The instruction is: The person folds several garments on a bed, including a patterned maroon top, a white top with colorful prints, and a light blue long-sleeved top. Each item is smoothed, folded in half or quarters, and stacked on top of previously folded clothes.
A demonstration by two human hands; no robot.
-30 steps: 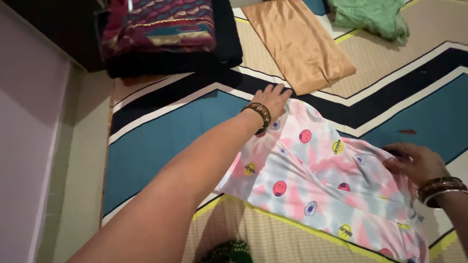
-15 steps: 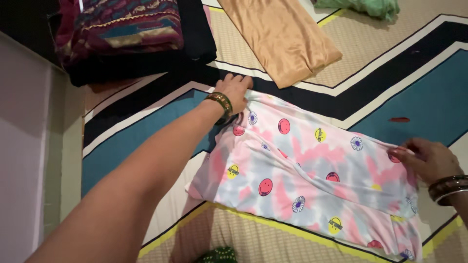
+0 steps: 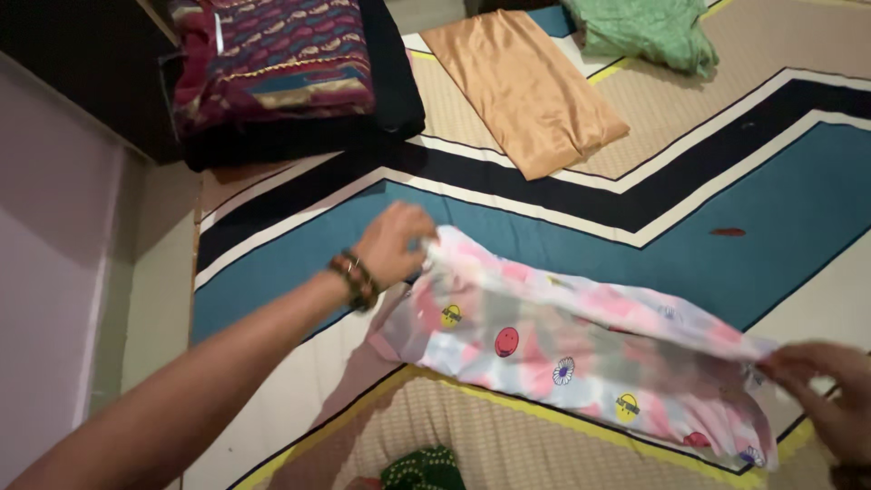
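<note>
Over a zigzag-patterned mat [image 3: 581, 227], 2 hands holding a pastel tie-dye garment [image 3: 581, 349] by opposite ends.
Left hand [image 3: 392, 245], beaded bracelet [image 3: 355, 279] at wrist, fingers pinched on near-left edge, lifted slightly off mat; right hand [image 3: 827, 386] at frame's right edge, fingers closed on other end. Behind: folded tan cloth [image 3: 526, 86], crumpled green cloth [image 3: 649, 32], stack of dark patterned fabrics [image 3: 281, 68].
</note>
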